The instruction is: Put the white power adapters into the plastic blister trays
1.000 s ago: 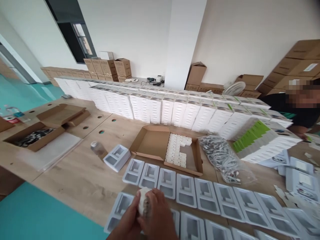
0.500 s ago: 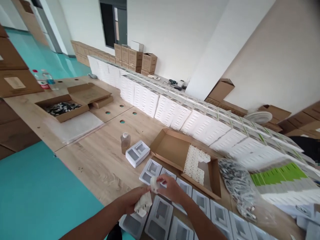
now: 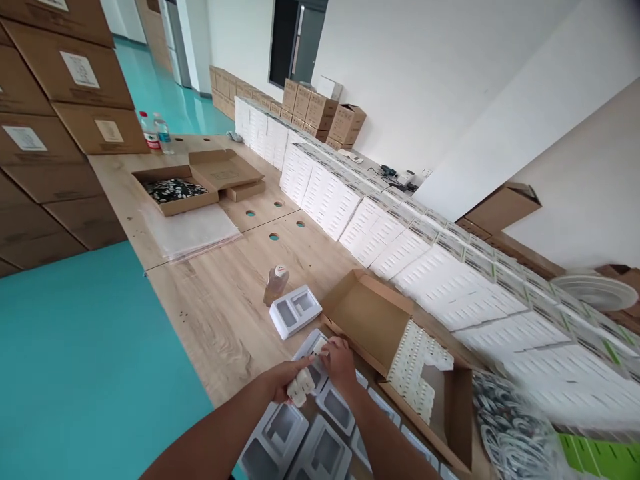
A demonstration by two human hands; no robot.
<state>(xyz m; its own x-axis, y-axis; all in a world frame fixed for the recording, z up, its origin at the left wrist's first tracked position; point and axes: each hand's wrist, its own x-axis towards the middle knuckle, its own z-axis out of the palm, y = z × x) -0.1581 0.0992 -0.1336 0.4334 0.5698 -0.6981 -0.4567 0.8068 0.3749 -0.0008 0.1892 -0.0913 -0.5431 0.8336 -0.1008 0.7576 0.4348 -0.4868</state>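
The left hand has its grip closed around a small stack of white chargers, which juts out past the fingers toward the right hand, low over the tabletop. The right hand sits just beside it, fingertips pinched on a single white charger and pressing it down at the far tray of a row of white moulded trays — the piece lies right under the fingertips, touching the tray, though whether it is fully seated cannot be made out. The two hands are nearly touching, with the held stack between the left palm and the right wrist. Just past the right hand stands an open cardboard box with white chargers packed in rows inside it. A separate white tray lies farther out on the tabletop, next to a small bottle. To the right, a clear bag of coiled cables lies by the box — behind it runs a long wall of stacked white cartons. At the far left of the tabletop lies another open box with dark parts in it.
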